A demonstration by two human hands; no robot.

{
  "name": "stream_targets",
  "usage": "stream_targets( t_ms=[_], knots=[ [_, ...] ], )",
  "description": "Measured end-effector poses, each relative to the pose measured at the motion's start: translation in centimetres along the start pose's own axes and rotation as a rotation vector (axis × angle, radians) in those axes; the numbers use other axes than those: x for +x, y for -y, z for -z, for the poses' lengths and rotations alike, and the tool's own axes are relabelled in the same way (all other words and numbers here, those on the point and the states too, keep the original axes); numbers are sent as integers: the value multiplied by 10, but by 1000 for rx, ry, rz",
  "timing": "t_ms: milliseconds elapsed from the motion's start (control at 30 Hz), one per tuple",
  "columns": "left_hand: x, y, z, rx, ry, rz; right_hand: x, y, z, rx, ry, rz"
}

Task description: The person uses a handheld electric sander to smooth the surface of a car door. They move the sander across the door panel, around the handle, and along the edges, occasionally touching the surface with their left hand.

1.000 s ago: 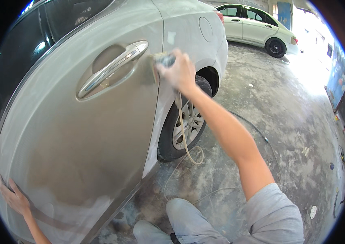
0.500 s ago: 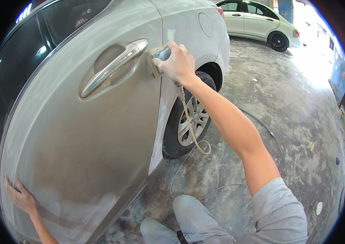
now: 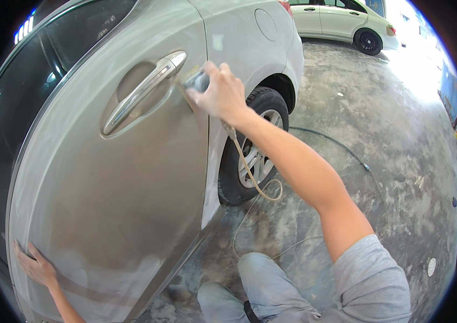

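Note:
My right hand [image 3: 222, 92] is wrapped round the top of an air sander [image 3: 195, 85], whose flat pad lies on the car door [image 3: 131, 183] just right of the chrome door handle [image 3: 145, 91]. A beige air hose [image 3: 247, 167] hangs from the sander and loops beside the rear wheel [image 3: 258, 151]. Low on the door's left side, my left hand [image 3: 35, 266] rests flat with its fingers spread. The door's paint is dull and patchy, brownish in the middle and whitish toward its edges. My right hand and the sander are slightly blurred.
Right of the door is the pale rear fender [image 3: 244, 43] with a round fuel flap [image 3: 265, 25]. A dark hose [image 3: 336, 142] trails across the stained concrete floor [image 3: 357, 113]. Farther back stands a white car [image 3: 336, 21]. My knees [image 3: 263, 274] are close to the door's lower edge.
My right hand has moved the sander left and slightly down, away from the door's rear seam toward the handle. My left hand stays on the same part of the door; the view has shifted a little.

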State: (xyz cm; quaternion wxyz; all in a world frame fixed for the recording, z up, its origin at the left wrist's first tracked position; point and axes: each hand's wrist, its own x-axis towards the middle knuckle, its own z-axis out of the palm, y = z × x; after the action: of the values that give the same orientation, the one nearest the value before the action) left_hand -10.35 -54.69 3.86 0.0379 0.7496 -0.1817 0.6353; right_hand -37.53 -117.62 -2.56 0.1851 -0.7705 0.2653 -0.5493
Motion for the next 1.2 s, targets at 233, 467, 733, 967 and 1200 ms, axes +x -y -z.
stream_targets(
  t_ms=[233,467,733,967,1200],
  knots=[
    [-2,-1,3,-2,55,34,-33,22,-12,43,83,60],
    [0,-6,5,-26,46,47,15,-3,0,-13,16,-14],
    [1,-8,6,-31,29,34,7,-13,-1,-33,68,83],
    [1,-7,5,-21,29,27,21,-22,7,-41,7,31],
    [-1,-6,4,-39,43,44,-40,-18,-9,17,102,146]
  ],
)
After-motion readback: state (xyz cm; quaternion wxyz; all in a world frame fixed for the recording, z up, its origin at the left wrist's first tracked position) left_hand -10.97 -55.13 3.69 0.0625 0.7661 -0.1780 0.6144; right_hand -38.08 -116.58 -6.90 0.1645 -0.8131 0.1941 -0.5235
